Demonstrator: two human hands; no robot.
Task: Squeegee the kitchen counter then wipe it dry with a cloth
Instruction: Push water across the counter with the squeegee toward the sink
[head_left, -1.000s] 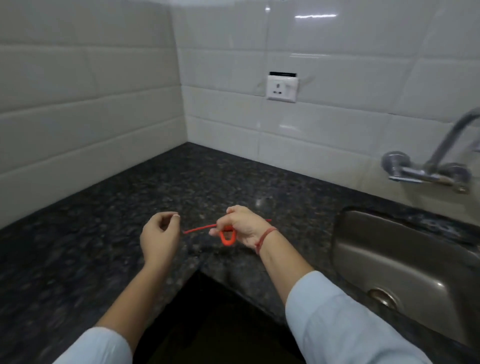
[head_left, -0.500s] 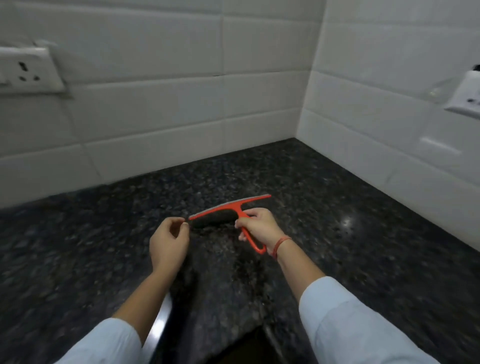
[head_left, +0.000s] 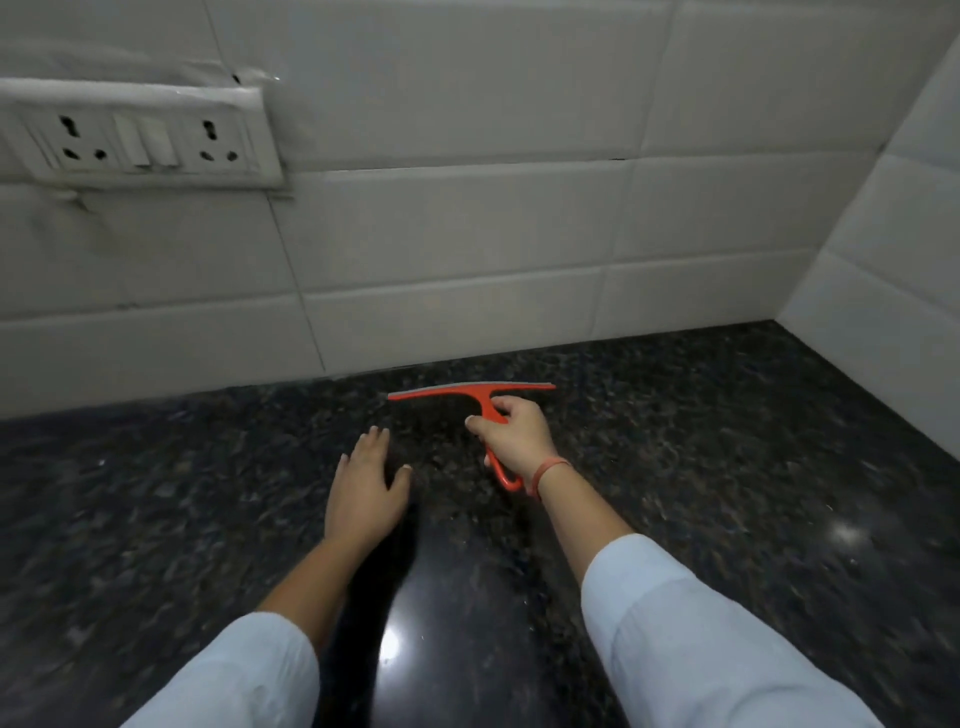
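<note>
White glazed wall tiles (head_left: 467, 234) rise behind a dark speckled granite kitchen counter (head_left: 727, 493), and a second tiled wall closes the corner on the far right. On the far left of the back wall sits a white double socket plate with a switch between its outlets (head_left: 140, 140).

My right hand (head_left: 514, 441) is wrapped around the handle of an orange plastic squeegee with a long straight blade (head_left: 470, 391). The blade runs left to right, far from me and close to the foot of the back wall, and it seems to meet the stone, though I cannot tell for sure whether its edge touches. The looped end of the handle sticks out below my palm, near my wrist, where I wear a thin red thread bracelet (head_left: 550, 470).

My left hand (head_left: 366, 493) holds nothing. Its fingers are spread and the palm faces down, flat over the counter just left of the squeegee and a little nearer to me; whether it presses on the stone or floats just above it I cannot tell.

Both my forearms reach in from the near edge, with pale blue sleeves (head_left: 701, 639) pushed up short of the wrists. A bright spot of light glints off the polished stone between my arms.
</note>
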